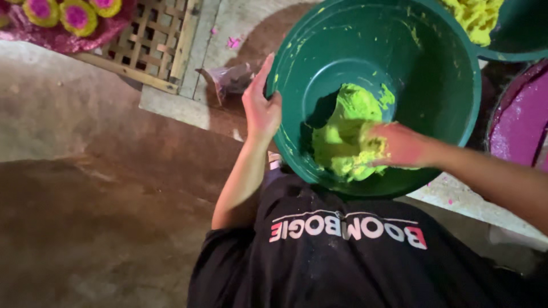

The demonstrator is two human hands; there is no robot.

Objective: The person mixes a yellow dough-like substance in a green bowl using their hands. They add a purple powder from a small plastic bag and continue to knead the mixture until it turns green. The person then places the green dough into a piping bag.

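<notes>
Bare concrete floor underneath, green plastic basin tilted toward the near side. Kneading under way: left hand clamped on the basin's left rim, right hand pressed half-curled into lime-green dough at the bottom. Probably needing another fold inward.

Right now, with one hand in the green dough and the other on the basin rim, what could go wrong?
1. The green basin is tilted toward the person and steadied only by the left hand on its rim; a hard push could tip or slide it.
2. The right hand is pressed into the lime-green dough, which sits low near the front wall; some could spill over the edge.
3. The pink-filled basin sits close by; colours might mix.
</notes>
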